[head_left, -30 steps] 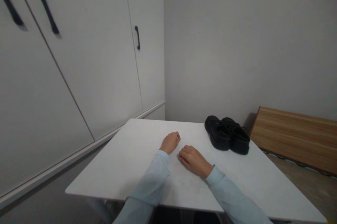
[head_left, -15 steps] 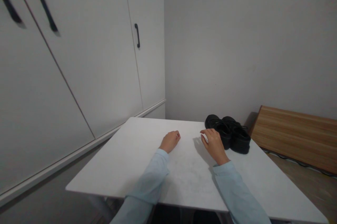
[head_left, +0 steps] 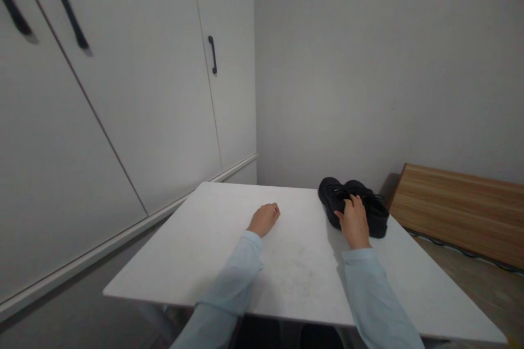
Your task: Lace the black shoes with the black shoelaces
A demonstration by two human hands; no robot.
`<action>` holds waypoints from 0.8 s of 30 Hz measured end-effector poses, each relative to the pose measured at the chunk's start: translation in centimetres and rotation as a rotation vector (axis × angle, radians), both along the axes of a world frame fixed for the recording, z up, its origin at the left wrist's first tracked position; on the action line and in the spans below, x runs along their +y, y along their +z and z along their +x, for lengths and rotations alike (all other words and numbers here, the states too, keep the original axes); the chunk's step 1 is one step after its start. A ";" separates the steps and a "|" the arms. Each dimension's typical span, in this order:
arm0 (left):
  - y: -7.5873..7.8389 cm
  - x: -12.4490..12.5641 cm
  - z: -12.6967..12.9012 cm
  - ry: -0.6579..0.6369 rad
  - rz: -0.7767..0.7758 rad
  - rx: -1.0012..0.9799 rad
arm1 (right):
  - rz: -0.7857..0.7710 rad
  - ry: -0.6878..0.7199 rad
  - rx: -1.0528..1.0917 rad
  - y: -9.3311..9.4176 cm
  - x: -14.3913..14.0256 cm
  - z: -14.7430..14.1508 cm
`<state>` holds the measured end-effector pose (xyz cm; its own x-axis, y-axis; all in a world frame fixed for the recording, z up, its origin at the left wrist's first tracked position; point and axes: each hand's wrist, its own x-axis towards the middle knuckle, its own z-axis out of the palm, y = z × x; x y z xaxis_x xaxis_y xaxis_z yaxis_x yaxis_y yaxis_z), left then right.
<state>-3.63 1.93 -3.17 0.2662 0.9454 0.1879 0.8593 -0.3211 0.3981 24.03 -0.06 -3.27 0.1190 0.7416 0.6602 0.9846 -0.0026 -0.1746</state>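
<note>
A pair of black lace-up shoes stands side by side at the far right of the white table (head_left: 229,267), toes pointing to the back left. My right hand (head_left: 354,223) is over the heel end of the nearer shoe (head_left: 329,199), covering part of it. Its thumb is apart from the fingers, which curve at the shoe's opening; a firm hold does not show. The other shoe (head_left: 377,219) is just to the right of that hand. My left hand (head_left: 263,220) rests at the middle of the table, its fingers loosely curled in with nothing visible in them.
White cupboard doors (head_left: 135,92) with black handles run along the left. A grey wall (head_left: 368,65) rises behind the table. To the right, a wood-grain panel (head_left: 462,212) leans near the wall, beyond the table's edge.
My right hand has moved right, from beside the shoes to over the nearer one. My left hand and both shoes have stayed in place.
</note>
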 end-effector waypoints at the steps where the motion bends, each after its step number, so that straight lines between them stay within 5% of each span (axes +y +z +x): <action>1: 0.0 0.0 0.0 -0.001 0.000 0.000 | -0.004 0.004 -0.007 -0.1 0.1 0.2; 16: -0.2 0.1 0.1 0.003 0.014 -0.017 | 0.051 0.048 -0.130 1.0 0.0 -0.5; 24: 0.3 -0.2 0.3 0.031 0.020 -0.017 | 0.053 0.281 -0.155 2.1 -1.1 -3.2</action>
<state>-3.37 1.75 -2.84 0.2333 0.9492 0.2113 0.8622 -0.3024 0.4064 20.86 -1.20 -1.14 -0.1909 0.6956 0.6926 0.9604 0.2783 -0.0148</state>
